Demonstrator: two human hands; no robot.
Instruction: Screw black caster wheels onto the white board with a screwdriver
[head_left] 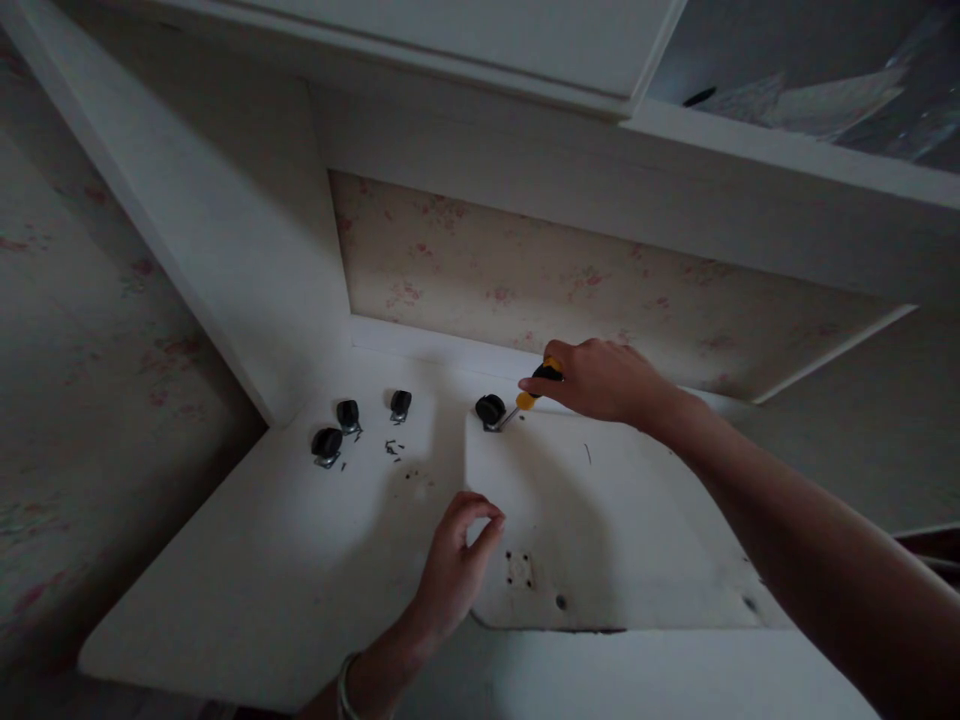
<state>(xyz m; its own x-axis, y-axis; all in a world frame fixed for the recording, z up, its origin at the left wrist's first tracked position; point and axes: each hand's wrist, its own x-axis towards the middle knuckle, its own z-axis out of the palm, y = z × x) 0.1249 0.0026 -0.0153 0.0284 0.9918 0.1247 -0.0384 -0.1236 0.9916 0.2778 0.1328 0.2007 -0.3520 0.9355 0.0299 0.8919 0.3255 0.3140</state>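
My right hand [596,382] is closed around the yellow and black handle of a screwdriver [526,400]. The screwdriver's tip meets the metal plate of a black caster wheel [490,408] at the far left corner of a white board [637,520]. Over the board's left edge, my left hand [463,545] has thumb and forefinger pinched together; anything between them is too small to make out. Near it, a square mark with holes [519,569] shows on the board's near corner.
Three loose casters, among them one caster [327,445] farthest left, sit on the white desk [225,590]. Several screws [393,447] lie beside them. A cabinet [525,50] overhangs the desk, with a side panel [217,200] at left and a papered wall [495,260] behind.
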